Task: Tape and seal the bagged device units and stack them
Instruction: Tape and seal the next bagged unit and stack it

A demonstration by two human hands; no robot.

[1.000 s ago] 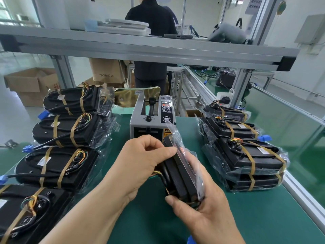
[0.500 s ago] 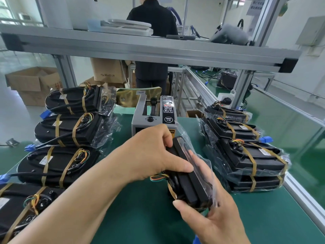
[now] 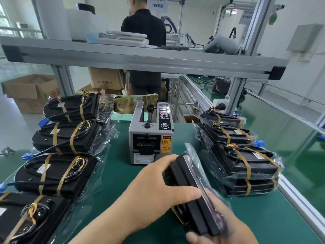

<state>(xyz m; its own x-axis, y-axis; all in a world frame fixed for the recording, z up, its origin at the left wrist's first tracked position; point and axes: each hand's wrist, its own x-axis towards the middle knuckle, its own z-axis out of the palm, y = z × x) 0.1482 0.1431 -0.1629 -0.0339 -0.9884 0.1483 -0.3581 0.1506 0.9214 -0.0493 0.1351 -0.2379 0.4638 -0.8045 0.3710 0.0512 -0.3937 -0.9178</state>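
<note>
Head view, angled down (close) over hands (image 3: 158,196)

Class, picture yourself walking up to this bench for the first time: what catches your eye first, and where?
A black bagged unit held on edge at centre front, the left hand gripping its top, the right hand holding it from below. Behind it stands a grey tape dispenser; a row of bagged units lies on the left, a stack of them on the right.
</note>
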